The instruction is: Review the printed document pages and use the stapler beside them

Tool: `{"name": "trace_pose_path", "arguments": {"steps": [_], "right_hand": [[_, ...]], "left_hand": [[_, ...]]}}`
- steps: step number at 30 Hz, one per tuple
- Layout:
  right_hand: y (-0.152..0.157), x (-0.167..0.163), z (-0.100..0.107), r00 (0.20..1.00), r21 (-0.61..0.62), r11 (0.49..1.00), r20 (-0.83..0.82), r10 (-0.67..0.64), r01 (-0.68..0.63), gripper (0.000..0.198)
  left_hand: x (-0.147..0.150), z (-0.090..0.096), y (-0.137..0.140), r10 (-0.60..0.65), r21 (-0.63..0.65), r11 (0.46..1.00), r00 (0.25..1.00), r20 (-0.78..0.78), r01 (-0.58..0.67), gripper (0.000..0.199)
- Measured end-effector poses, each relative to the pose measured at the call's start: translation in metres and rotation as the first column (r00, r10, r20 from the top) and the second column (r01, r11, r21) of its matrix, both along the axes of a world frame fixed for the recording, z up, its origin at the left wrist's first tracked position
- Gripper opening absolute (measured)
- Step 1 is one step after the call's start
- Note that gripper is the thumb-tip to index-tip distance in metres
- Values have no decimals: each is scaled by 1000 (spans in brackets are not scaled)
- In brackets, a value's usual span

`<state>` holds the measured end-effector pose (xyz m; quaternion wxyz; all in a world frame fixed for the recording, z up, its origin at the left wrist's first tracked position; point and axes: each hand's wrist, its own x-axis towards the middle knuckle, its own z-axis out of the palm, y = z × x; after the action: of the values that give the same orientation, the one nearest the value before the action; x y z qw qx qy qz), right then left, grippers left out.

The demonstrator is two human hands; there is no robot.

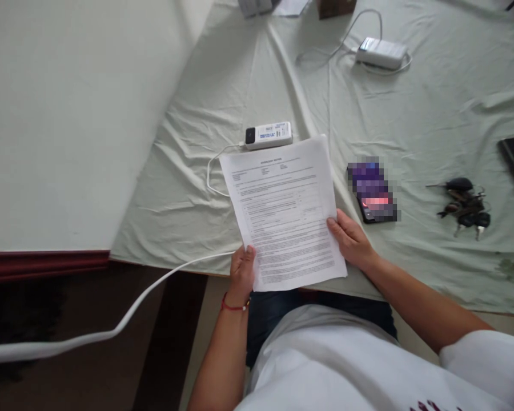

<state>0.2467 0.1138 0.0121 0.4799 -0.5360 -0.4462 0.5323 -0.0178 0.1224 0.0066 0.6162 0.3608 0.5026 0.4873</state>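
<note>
The left hand (241, 273) and right hand (350, 240) pinched the thin, floppy printed paper (284, 210) by its bottom corners, fingers closed on it.

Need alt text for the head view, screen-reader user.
A person holds a printed document in both hands, left hand at its bottom corner, right hand on its right edge, above a bed sheet. On the sheet lie a small white device with a cable, a phone, a bunch of keys and a white power bank.
</note>
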Motion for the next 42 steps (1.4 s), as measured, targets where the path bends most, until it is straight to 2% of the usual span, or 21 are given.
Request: {"name": "trace_pose_path", "arguments": {"steps": [3,6,12,20,26,33,42], "right_hand": [[-1,-2,1,1000,3,1000,-13,7,-7,37],[-1,-3,2,1000,3,1000,-27,15,-15,38],[0,-2,3,1000,25,1000,-8,19,-19,35],[-1,4,2,1000,-34,999,-7,10,-10,34],[1,4,3,995,-58,997,-91,45,-51,35],[1,5,0,992,-52,997,-114,57,-64,36],[1,4,-2,980,-40,996,-189,65,-74,34]], "left_hand": [[0,4,0,1,-29,1000,1000,-31,-2,43],[0,5,0,22,-57,998,1000,7,-22,44],[-2,-1,1,42,-26,999,997,69,-41,43],[1,3,0,60,-53,997,996,59,-57,45],[2,0,2,95,-50,995,993,68,-91,46],[-1,-2,1,44,-45,998,994,104,-40,48],[2,1,1,75,-49,996,992,101,-71,44]]}}
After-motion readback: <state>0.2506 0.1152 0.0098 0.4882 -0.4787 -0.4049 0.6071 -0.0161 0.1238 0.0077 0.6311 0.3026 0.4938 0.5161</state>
